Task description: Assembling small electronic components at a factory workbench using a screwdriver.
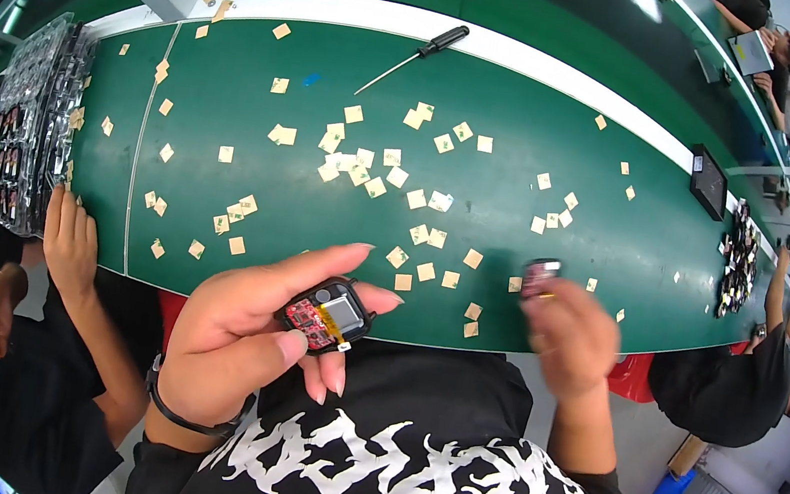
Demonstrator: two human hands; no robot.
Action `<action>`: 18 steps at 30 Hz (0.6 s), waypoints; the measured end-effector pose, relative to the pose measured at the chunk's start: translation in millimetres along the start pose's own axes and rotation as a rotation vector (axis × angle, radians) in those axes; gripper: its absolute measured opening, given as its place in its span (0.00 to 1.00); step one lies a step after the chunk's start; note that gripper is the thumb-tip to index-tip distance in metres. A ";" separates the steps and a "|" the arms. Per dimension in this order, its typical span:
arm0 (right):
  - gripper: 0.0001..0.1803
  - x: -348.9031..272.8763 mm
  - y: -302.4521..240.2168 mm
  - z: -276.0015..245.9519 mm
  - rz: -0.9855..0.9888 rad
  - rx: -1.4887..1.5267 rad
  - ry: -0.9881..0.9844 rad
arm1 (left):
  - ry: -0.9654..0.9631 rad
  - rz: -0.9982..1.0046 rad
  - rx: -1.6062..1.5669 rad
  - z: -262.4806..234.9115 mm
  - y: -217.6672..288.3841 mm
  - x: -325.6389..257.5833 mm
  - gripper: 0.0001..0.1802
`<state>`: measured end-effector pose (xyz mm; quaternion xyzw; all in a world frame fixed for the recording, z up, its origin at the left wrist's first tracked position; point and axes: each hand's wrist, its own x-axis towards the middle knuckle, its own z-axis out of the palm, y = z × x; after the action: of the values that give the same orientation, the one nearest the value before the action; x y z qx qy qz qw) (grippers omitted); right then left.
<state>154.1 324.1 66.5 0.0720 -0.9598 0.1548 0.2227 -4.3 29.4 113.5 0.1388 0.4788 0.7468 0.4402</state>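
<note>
In my left hand (238,321) is a small black-cased electronic device (327,314), its inside facing up. A red circuit board, a silver-grey block and a strip of yellow tape show in it. My thumb presses on the device's near edge, with the fingers curled round and under it. To the right, my right hand (572,338), smeared by motion, pinches a small dark reddish circuit board (539,275) just above the table's near edge. A white patch shows on that board; its finer detail is blurred.
Many small cream paper squares (364,157) lie scattered over the green table (232,113). A black-handled screwdriver (428,50) lies at the back. Stacked clear trays (28,125) stand at far left beside a co-worker's hand (72,232). A black box (708,182) and piled small parts (739,260) sit at far right.
</note>
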 end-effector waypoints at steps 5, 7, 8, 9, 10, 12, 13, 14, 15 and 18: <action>0.16 13.3 -29.4 33.2 -0.192 -0.003 -0.175 | 0.013 -0.061 -0.017 -8.5 -8.9 -4.8 0.35; 0.16 17.4 -36.2 31.2 -0.170 -0.006 -0.325 | -0.015 -0.082 -0.039 -12.9 -8.2 -11.5 0.34; 0.16 19.6 -38.4 29.0 -0.181 0.008 -0.329 | 0.003 -0.082 -0.041 -13.7 -7.8 -13.3 0.34; 0.16 21.3 -41.2 27.3 -0.129 0.022 -0.300 | -0.003 -0.114 -0.066 -14.3 -7.0 -15.0 0.34; 0.16 23.5 -44.6 24.2 -0.073 0.034 -0.271 | -0.012 -0.148 -0.093 -15.6 -6.6 -17.3 0.34; 0.18 35.5 -52.9 6.4 -0.019 0.075 -0.320 | -0.015 -0.157 -0.107 -19.0 -7.6 -20.2 0.34; 0.17 42.4 -57.3 -2.8 -0.043 0.103 -0.338 | -0.027 -0.163 -0.107 -19.8 -7.7 -21.8 0.34; 0.18 48.2 -60.5 -11.1 -0.066 0.131 -0.352 | -0.041 -0.170 -0.105 -20.2 -7.6 -21.9 0.34; 0.18 54.0 -64.4 -18.6 -0.061 0.135 -0.359 | -0.039 -0.177 -0.110 -21.0 -6.6 -22.6 0.34; 0.23 66.7 -75.9 -36.1 -0.295 0.051 -0.349 | -0.072 -0.187 -0.070 -22.9 -2.9 -23.8 0.34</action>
<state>125.0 259.8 147.5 0.2426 -0.9587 0.1298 0.0716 -3.5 -2.5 104.6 0.1048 0.4471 0.7134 0.5294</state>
